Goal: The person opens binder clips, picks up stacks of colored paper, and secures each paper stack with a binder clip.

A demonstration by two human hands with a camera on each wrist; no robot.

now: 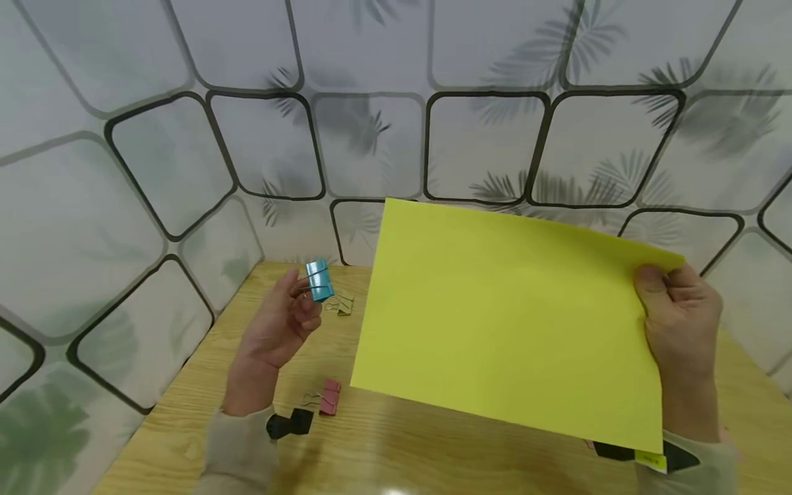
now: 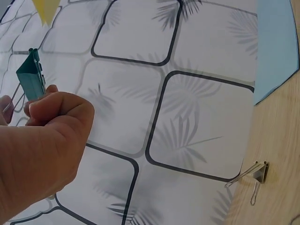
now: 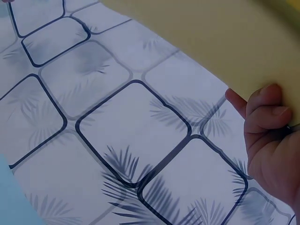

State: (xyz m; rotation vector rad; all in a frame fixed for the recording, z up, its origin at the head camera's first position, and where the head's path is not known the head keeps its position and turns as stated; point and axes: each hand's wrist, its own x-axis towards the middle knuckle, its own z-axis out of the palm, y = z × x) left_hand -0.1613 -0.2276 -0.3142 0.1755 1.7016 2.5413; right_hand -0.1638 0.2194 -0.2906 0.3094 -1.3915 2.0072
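My left hand (image 1: 278, 326) pinches a blue binder clip (image 1: 319, 280) by its wire handles, raised above the table at the left. In the left wrist view the clip (image 2: 32, 79) shows edge-on, a triangular shape over the curled fingers. At the right, my right hand (image 1: 683, 320) grips a yellow sheet of paper (image 1: 513, 316) near its upper right corner, thumb on the front face. The sheet hangs tilted in the air, its left edge apart from the clip. From the right wrist view, the fingers lie against the back of the sheet (image 3: 211, 37).
A yellowish binder clip (image 1: 343, 304) lies on the wooden table (image 1: 433, 454) behind my left hand. A pink binder clip (image 1: 330, 397) lies nearer, by the left wrist. Light blue paper (image 2: 276, 47) shows in the left wrist view. Patterned wall covering (image 1: 371, 144) rises behind and left.
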